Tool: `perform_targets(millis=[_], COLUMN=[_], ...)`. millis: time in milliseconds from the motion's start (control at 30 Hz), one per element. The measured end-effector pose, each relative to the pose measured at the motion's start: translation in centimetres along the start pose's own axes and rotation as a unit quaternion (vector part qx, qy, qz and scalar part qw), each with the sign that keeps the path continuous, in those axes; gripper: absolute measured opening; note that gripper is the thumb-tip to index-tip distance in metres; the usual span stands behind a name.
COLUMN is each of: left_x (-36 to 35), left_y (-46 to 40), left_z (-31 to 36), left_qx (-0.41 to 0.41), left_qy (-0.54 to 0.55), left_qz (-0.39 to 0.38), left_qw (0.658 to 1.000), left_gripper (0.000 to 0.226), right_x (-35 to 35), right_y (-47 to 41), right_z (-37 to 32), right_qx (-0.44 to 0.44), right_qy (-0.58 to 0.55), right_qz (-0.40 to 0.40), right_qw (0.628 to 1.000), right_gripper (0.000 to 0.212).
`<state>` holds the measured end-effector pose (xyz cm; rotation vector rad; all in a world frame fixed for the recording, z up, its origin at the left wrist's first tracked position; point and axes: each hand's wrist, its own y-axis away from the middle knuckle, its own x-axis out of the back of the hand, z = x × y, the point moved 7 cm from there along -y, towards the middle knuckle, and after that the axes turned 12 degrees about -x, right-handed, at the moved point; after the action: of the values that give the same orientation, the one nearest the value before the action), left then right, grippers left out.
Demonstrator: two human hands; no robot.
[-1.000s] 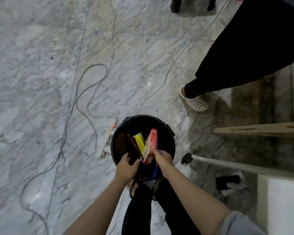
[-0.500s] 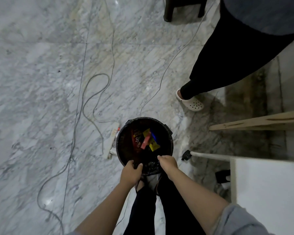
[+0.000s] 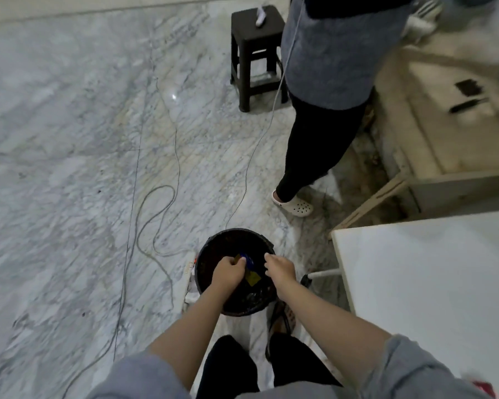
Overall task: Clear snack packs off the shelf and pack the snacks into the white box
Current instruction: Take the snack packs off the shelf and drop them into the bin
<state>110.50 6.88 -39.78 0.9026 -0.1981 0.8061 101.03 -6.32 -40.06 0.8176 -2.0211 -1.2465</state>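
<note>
Both hands reached into the black bucket of snack packs.

The left hand (image 3: 228,272) had its grip curled, pinching a yellowish pack (image 3: 238,258); the right hand (image 3: 280,269) hung loosely curled, holding nothing. Between them lay a yellow pack (image 3: 253,278) and a blue pack (image 3: 249,262) inside the bucket (image 3: 234,236). Right of the right hand stood a white surface (image 3: 429,277); beyond, another person's white clog (image 3: 296,205) and a dark stool (image 3: 255,51).

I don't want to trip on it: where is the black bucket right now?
The black bucket stands on the marble floor low in the head view, just left of the white table, under both hands.
</note>
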Motion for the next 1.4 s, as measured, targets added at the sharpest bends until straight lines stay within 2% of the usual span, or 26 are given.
perform_targets(millis=[100,200,267,467,667,800,900,967,1100,1233,1400], left_x=[0.8,0.8,0.5,-2.2,-8.7,-14.8,-20.2,-23.7,-29.9,-35.6,-41.2], left_y=[1.4,3.6,5.7,14.2,23.9,32.4,38.9,43.5,53.9,64.9,76.3], left_z=[2.8,5.6,6.7,9.5,14.2,15.0,13.6,11.9,6.8,0.3,-7.4], left_qx=[-0.061,-0.119,-0.157,-0.269,-0.395,-0.441,-0.471,-0.487,-0.496,-0.518,-0.539], left_qy=[-0.035,-0.042,-0.064,-0.105,-0.137,-0.149,-0.162,-0.176,-0.191,-0.205,-0.208], left_qz=[-0.019,-0.046,-0.063,-0.13,-0.184,-0.236,-0.281,-0.306,-0.363,-0.413,-0.478], left_qw=[0.997,0.991,0.984,0.949,0.89,0.853,0.821,0.799,0.766,0.72,0.662], left_gripper=[0.062,0.052,0.051,0.057,0.049,0.046,0.036,0.041,0.045,0.034,0.024], right_x=[1.5,3.2,4.4,8.7,17.3,23.1,26.7,28.4,30.6,32.3,33.7], right_y=[2.3,5.6,8.2,16.3,24.8,29.1,31.9,33.8,37.3,41.1,45.4], right_z=[0.2,0.9,2.0,7.5,15.4,23.6,31.3,37.0,49.0,61.6,75.1], right_qx=[0.027,0.058,0.074,0.113,0.17,0.169,0.158,0.15,0.12,0.099,0.075], right_qy=[-0.065,-0.132,-0.189,-0.282,-0.424,-0.513,-0.566,-0.6,-0.634,-0.656,-0.685], right_qz=[0.018,0.038,0.055,0.109,0.176,0.234,0.273,0.284,0.314,0.375,0.42], right_qw=[0.997,0.989,0.978,0.947,0.872,0.808,0.762,0.733,0.697,0.648,0.591], right_gripper=[0.044,0.021,0.014,0.036,0.014,0.019,0.014,0.015,0.018,0.01,0.018])
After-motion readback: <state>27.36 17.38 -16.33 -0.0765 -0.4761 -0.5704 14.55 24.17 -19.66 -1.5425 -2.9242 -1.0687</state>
